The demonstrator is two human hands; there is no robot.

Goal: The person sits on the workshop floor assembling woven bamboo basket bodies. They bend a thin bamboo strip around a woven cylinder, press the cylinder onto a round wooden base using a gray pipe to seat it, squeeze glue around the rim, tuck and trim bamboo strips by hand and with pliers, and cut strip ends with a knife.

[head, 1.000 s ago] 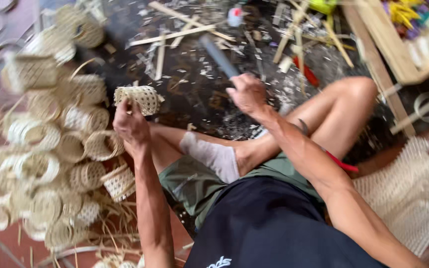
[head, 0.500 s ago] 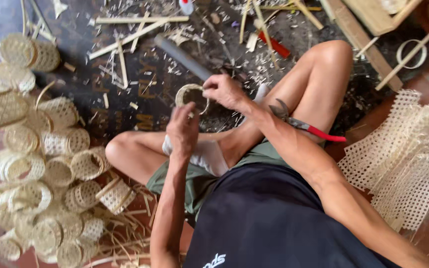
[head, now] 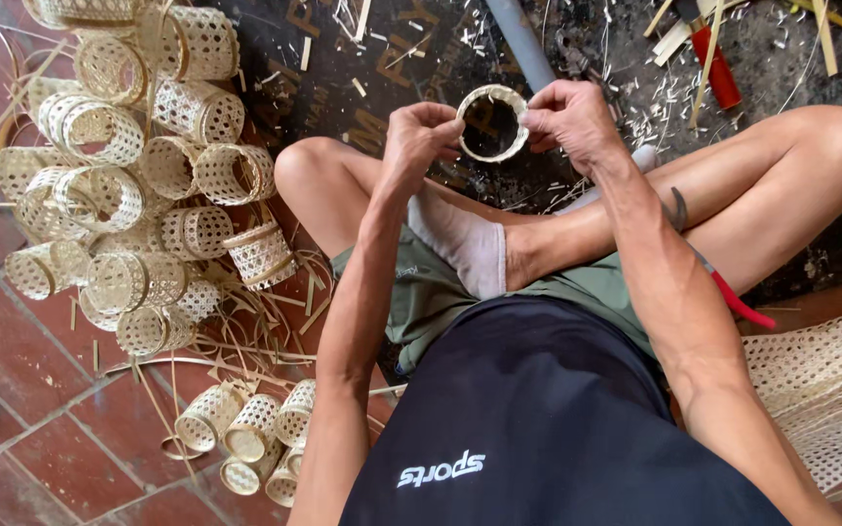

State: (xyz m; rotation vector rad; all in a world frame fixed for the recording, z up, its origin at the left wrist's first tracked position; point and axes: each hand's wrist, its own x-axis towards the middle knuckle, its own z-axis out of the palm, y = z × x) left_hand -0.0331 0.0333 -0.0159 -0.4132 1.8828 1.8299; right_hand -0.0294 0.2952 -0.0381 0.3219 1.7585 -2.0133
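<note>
Evidently we hold the small woven ring [head: 492, 123] up over our crossed legs, open side facing us, so its rim can be seen and turned. Our left hand [head: 419, 136] pinches its left edge, our right hand [head: 567, 119] its right edge, fingers closed on the rim, both forearms raised, elbows bent. Finished woven cylinders [head: 148, 185] lie heaped at left on the brick floor [head: 21, 390].

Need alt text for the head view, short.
Seen from above, a seated person holds a small bamboo ring between left hand and right hand, over crossed bare legs. A heap of woven cane cylinders lies on the brick floor on the left, and a red-handled tool lies among the shavings beyond.
</note>
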